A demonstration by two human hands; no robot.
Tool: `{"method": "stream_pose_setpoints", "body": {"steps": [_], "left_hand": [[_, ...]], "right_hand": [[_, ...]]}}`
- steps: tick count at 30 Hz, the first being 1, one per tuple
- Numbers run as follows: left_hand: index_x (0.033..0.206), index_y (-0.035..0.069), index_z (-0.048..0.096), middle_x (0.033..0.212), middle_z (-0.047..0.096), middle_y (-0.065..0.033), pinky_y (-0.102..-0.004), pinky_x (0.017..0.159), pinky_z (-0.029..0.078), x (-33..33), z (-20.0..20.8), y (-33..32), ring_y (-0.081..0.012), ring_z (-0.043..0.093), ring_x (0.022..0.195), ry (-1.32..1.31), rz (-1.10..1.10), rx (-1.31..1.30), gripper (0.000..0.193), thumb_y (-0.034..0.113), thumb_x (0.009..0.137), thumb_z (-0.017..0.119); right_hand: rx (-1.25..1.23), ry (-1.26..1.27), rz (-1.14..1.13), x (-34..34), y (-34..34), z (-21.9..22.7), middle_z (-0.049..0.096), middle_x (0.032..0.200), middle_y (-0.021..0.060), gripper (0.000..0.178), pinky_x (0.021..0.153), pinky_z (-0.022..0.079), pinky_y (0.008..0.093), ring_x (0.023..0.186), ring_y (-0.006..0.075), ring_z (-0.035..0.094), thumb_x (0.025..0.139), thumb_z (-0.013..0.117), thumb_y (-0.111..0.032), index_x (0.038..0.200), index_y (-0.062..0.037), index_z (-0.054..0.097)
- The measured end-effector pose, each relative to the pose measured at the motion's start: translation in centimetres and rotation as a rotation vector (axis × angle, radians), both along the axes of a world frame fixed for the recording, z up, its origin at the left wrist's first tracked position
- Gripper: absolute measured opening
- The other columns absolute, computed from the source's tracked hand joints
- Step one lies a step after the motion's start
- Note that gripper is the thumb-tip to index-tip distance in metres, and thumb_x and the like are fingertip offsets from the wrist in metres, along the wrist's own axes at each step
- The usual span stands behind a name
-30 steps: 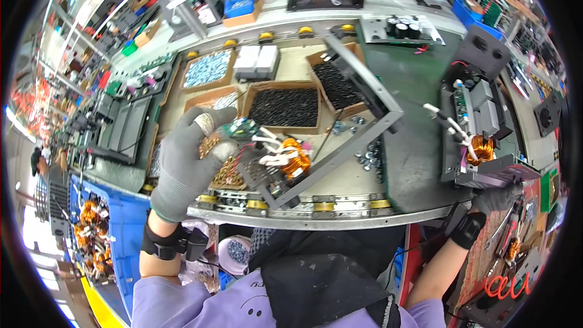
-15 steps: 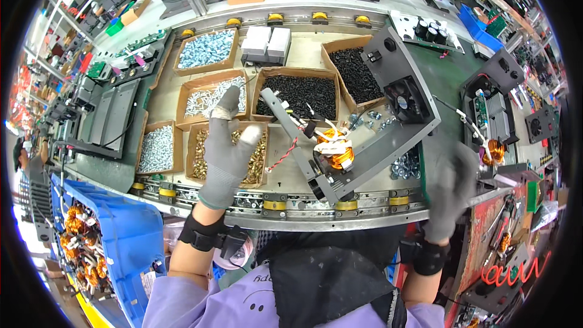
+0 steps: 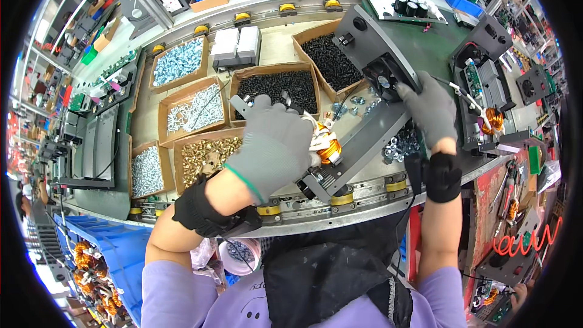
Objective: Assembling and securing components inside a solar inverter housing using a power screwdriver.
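Observation:
A dark grey metal chassis [image 3: 371, 141] lies tilted over the near middle of the bench. A black fan [image 3: 381, 78] sits at its upright end panel, and a coil wound with copper wire [image 3: 330, 149] sits inside. My left hand [image 3: 276, 143], in a grey glove, is closed over the chassis's left rail beside the coil; its palm side is hidden. My right hand [image 3: 432, 109], also gloved, grips the right edge of the chassis by the fan, fingers bent over the panel. White-sleeved leads show between my left hand and the coil.
Cardboard boxes hold black screws [image 3: 276, 88], brass-coloured parts [image 3: 203, 157], silver screws [image 3: 147, 170] and bluish screws [image 3: 178, 64]. Loose nuts [image 3: 401, 144] lie under the chassis's right side. Another chassis [image 3: 486, 97] stands at right; a blue bin [image 3: 124, 249] of coils is at lower left.
My left hand has moved right from above the screw boxes onto the chassis rail. My right hand has moved up to the chassis's right edge. The view has shifted slightly.

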State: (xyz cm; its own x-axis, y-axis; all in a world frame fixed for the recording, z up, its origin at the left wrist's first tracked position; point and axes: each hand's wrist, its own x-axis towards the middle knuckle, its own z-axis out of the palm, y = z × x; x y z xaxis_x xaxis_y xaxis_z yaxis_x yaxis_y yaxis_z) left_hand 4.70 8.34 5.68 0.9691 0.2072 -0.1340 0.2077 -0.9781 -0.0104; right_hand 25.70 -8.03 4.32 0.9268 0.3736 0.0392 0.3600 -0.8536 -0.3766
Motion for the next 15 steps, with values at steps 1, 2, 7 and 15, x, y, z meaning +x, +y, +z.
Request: {"method": "stream_pose_setpoints", "body": {"steps": [1, 2, 7, 15], "left_hand": [[0.083, 0.013, 0.071, 0.070, 0.066, -0.0070, -0.0378, 0.083, 0.040, 0.5, -0.1, -0.3, -0.0259, 0.062, 0.074, 0.114, 0.019, -0.011, 0.034, 0.046, 0.074, 0.072], [0.084, 0.013, 0.070, 0.068, 0.066, -0.0076, -0.0387, 0.080, 0.040, 1.3, -0.5, -0.3, -0.0276, 0.062, 0.066, 0.218, 0.012, -0.032, 0.034, 0.045, 0.074, 0.072], [0.085, 0.011, 0.068, 0.067, 0.065, -0.0082, -0.0397, 0.076, 0.042, 0.5, -2.6, -0.9, -0.0274, 0.063, 0.066, 0.022, -0.030, -0.012, 0.028, 0.036, 0.074, 0.073], [0.096, 0.009, 0.065, 0.069, 0.064, -0.0085, -0.0391, 0.075, 0.043, -3.8, -3.7, -2.9, -0.0273, 0.063, 0.068, -0.408, 0.068, -0.103, 0.028, 0.023, 0.073, 0.072]], "right_hand": [[-0.108, -0.010, 0.046, 0.8, 0.4, 0.2, 0.066, 0.107, 0.0149, 0.050, 0.089, 0.047, 0.0437, 0.103, 0.0355, 0.061, 0.084, 0.065, -0.045, 0.119, -0.0098, 0.059], [-0.216, -0.018, 0.098, 1.7, 0.8, 0.0, 0.069, 0.097, 0.0135, 0.045, 0.086, 0.048, 0.0428, 0.097, 0.0351, 0.064, 0.085, 0.063, -0.045, 0.112, -0.0090, 0.064], [0.093, -0.011, 0.175, 3.5, -1.1, -3.2, 0.068, 0.093, 0.0164, 0.032, 0.081, 0.049, 0.0425, 0.091, 0.0361, 0.064, 0.091, 0.058, -0.036, 0.107, -0.0090, 0.065], [0.394, -0.365, 0.317, -2.0, -3.9, -1.1, 0.065, 0.089, 0.0146, 0.024, 0.072, 0.048, 0.0425, 0.083, 0.0348, 0.062, 0.081, 0.064, -0.013, 0.104, -0.0069, 0.065]]}}
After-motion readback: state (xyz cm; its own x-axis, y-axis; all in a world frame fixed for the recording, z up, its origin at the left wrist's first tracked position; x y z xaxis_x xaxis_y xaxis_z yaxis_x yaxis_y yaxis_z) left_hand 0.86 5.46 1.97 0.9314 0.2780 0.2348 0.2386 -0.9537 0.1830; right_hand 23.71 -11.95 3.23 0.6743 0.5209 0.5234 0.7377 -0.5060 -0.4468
